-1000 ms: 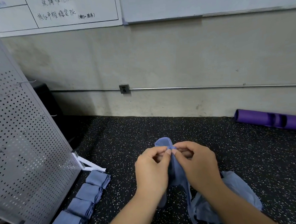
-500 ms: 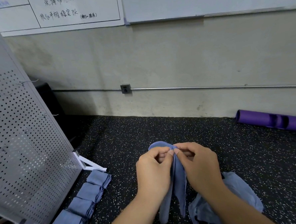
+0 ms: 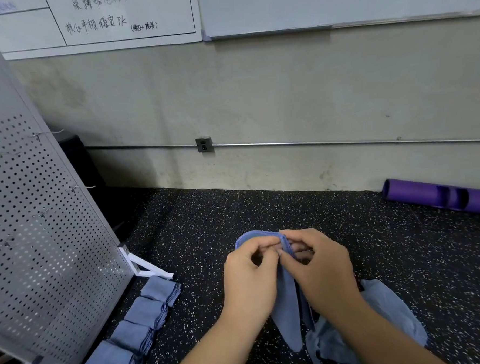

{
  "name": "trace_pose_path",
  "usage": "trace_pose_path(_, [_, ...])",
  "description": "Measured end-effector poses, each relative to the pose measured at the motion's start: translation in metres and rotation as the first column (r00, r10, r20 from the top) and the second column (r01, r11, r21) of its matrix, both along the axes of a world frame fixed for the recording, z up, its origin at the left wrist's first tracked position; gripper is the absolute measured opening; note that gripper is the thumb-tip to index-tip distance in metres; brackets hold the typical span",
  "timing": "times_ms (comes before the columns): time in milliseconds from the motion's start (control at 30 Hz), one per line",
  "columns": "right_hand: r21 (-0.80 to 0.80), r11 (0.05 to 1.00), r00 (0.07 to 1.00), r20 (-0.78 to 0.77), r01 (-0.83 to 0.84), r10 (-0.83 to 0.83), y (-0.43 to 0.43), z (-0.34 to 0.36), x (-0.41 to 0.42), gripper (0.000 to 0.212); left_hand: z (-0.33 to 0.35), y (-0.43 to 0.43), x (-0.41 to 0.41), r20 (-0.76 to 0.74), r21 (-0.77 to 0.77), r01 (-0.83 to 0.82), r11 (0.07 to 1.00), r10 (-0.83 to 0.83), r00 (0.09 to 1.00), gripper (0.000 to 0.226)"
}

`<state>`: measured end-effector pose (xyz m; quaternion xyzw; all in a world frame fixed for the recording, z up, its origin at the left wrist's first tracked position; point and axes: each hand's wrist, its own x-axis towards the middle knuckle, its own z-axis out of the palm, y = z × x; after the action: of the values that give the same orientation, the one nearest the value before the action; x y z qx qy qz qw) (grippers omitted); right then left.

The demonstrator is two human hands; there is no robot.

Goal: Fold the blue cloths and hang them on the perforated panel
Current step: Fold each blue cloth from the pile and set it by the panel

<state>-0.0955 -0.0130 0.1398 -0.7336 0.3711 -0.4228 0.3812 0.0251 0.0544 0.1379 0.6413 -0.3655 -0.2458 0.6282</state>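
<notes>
Both hands meet over the middle of the black speckled rubber floor (image 3: 196, 226). The left hand (image 3: 250, 277) and right hand (image 3: 320, 272) each pinch the hemmed top edge of a soft blue woven cloth (image 3: 287, 314), fingers curled tight, and its doubled length hangs down between the wrists. Loose crumpled blue cloths (image 3: 390, 310) lie just right of it. Along the floor's left edge stands a tilted grey perforated metal panel (image 3: 40, 250) with thin wire hooks (image 3: 79, 188). Four folded blue cloths (image 3: 145, 311) lie in a row at its foot. Open floor stretches to the far edge, where a purple foam roller (image 3: 442, 196) lies.
</notes>
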Motion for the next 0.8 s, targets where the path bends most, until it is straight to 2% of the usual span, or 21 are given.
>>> trace_pose_path(100, [0.024,0.999,1.0,0.01,0.022,-0.022,-0.007,-0.001,-0.001,0.029,-0.002,-0.002,0.002,0.016,0.016,0.033,0.999,-0.034,0.999,0.033])
trace_pose_path(267, [0.128,0.992,0.994,0.11,0.008,-0.022,-0.024,0.001,-0.009,0.027,-0.004,-0.007,0.02,0.206,-0.002,-0.074,0.997,0.073,0.976,0.039])
trace_pose_path(333, [0.164,0.986,0.988,0.154,-0.028,0.003,-0.029,0.005,-0.013,0.026,-0.007,-0.008,0.033,0.333,0.033,-0.118,0.992,0.1,0.938,0.04])
trace_pose_path(400, [0.197,0.978,0.982,0.187,-0.064,0.027,-0.034,0.008,-0.017,0.023,-0.009,-0.009,0.045,0.471,0.128,-0.099,0.987,0.027,0.882,0.042])
trace_pose_path(500, [0.216,0.97,0.977,0.2,-0.113,0.07,-0.04,0.011,-0.024,0.023,-0.011,-0.007,0.057,0.543,0.258,0.012,0.966,-0.155,0.825,0.041])
trace_pose_path(700, [0.177,0.971,0.976,0.177,-0.161,0.129,-0.054,0.016,-0.042,0.024,-0.011,-0.007,0.073,0.695,0.268,0.081,0.96,-0.25,0.674,0.024])
trace_pose_path(800, [0.115,0.991,0.997,0.053,-0.069,0.063,-0.062,0.013,-0.051,0.025,-0.005,-0.005,0.076,0.754,0.195,0.117,0.974,-0.225,0.617,0.009])
